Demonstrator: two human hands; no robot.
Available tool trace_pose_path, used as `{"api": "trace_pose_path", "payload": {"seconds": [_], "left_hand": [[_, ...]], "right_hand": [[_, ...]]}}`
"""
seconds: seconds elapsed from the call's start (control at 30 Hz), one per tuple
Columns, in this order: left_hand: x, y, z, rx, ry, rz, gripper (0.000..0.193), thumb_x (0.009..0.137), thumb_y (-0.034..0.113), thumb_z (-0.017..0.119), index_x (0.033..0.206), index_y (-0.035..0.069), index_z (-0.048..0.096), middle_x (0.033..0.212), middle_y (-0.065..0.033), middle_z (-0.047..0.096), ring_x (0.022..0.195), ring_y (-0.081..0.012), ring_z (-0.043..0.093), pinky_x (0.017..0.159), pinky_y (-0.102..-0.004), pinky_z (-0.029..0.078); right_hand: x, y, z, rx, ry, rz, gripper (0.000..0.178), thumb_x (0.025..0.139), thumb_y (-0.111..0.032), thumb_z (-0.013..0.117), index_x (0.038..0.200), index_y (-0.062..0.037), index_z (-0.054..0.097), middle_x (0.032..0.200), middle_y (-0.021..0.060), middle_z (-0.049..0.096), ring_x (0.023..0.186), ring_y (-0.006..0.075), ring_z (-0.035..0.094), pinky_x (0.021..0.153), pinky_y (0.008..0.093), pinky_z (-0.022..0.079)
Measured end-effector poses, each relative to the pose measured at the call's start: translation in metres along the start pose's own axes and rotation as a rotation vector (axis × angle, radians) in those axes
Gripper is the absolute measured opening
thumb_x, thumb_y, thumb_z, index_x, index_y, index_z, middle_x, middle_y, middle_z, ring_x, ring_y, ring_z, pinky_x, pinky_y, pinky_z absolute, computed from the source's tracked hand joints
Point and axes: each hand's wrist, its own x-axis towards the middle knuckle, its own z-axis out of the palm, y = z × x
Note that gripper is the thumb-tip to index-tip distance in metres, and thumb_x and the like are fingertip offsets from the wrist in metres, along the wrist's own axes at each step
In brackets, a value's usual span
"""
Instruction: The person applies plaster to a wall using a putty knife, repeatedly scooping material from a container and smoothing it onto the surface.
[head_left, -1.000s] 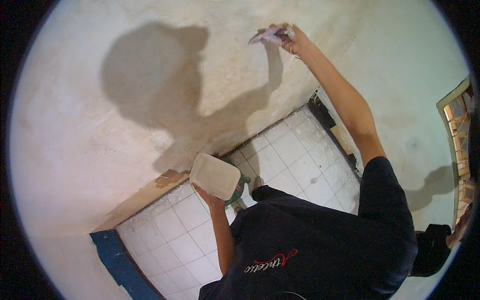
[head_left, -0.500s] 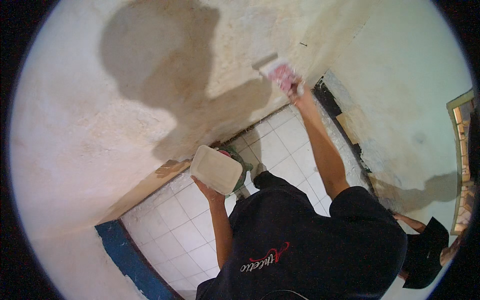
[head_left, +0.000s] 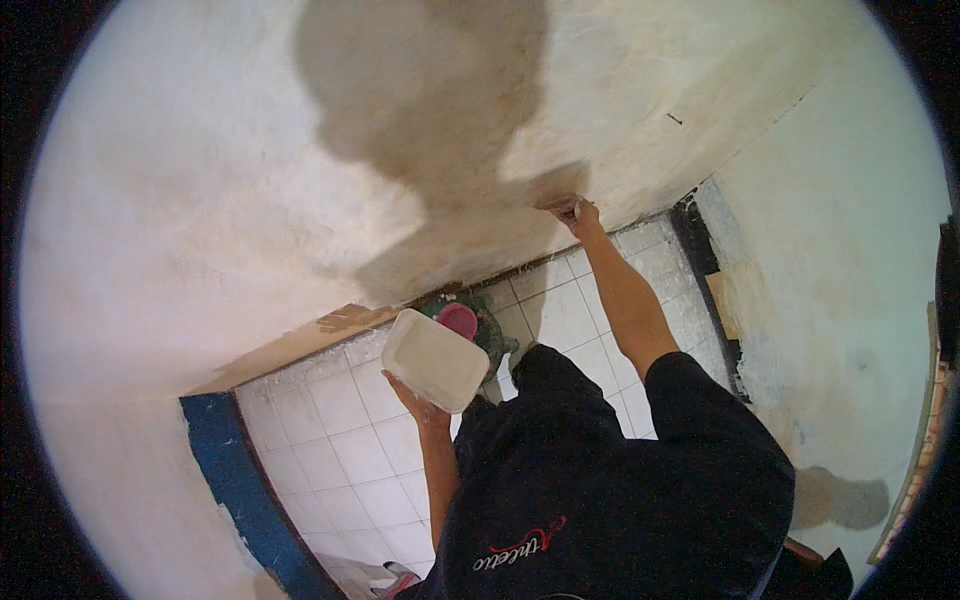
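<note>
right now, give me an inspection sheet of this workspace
surface: pale plastered wall, patchy, with the person's shadow across it; white tiled floor below.
job's things: white rectangular tub held up over the floor; a small flat tool pressed to the wall low down, its kind too small to tell.
clutter: a pink round thing on a dark greenish heap at the foot of the wall.
grippers: left hand under the tub, holding it; right hand closed on the tool, arm stretched out.
cables: nothing seen.
surroundings: blue band along the floor edge at left; dark strip at the right corner; second wall to the right.
</note>
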Motion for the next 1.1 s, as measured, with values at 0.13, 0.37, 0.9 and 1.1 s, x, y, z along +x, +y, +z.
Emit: {"api": "trace_pose_path", "payload": {"seconds": [0.13,0.37,0.9,1.1], "left_hand": [[-0.006,-0.005,-0.009,-0.020,0.043,0.017,0.067,0.095,0.061,0.027,0.141,0.013,0.032,0.139,-0.0094,0.041,0.125,-0.0297,0.044,0.102,-0.0466,0.041],[0.002,-0.011,-0.001,0.470,-0.109,0.507,0.066,0.087,0.057,0.054,0.131,0.010,0.037,0.125,-0.0125,0.049,0.111,-0.0287,0.056,0.089,-0.0438,0.053],[0.004,-0.014,0.003,0.015,-0.210,0.050,0.067,0.095,0.061,0.028,0.141,0.013,0.034,0.136,-0.0098,0.046,0.122,-0.0302,0.048,0.100,-0.0458,0.044],[-0.012,0.003,0.049,-0.125,-0.117,-0.071,0.067,0.095,0.061,0.027,0.141,0.013,0.033,0.137,-0.0102,0.045,0.120,-0.0301,0.050,0.098,-0.0465,0.046]], "right_hand": [[-0.031,-0.008,0.050,-0.042,-0.014,0.055,0.024,0.095,-0.015,0.040,0.099,0.0037,0.054,0.096,0.0234,0.059,0.092,0.0365,0.061,0.090,0.0538,0.053],[-0.091,-0.078,0.135,-0.055,-0.280,0.012,0.021,0.093,-0.020,0.047,0.096,-0.0004,0.053,0.105,0.0250,0.060,0.098,0.0375,0.062,0.089,0.0513,0.054],[-0.229,-0.178,0.207,-0.035,-0.407,-0.244,0.022,0.094,-0.016,0.049,0.106,0.0018,0.055,0.103,0.0197,0.063,0.085,0.0269,0.065,0.074,0.0326,0.057],[-0.142,-0.063,0.070,0.144,-0.508,-0.245,0.031,0.094,-0.033,0.047,0.103,-0.0037,0.056,0.083,0.0081,0.062,0.074,0.0220,0.061,0.062,0.0357,0.051]]}}
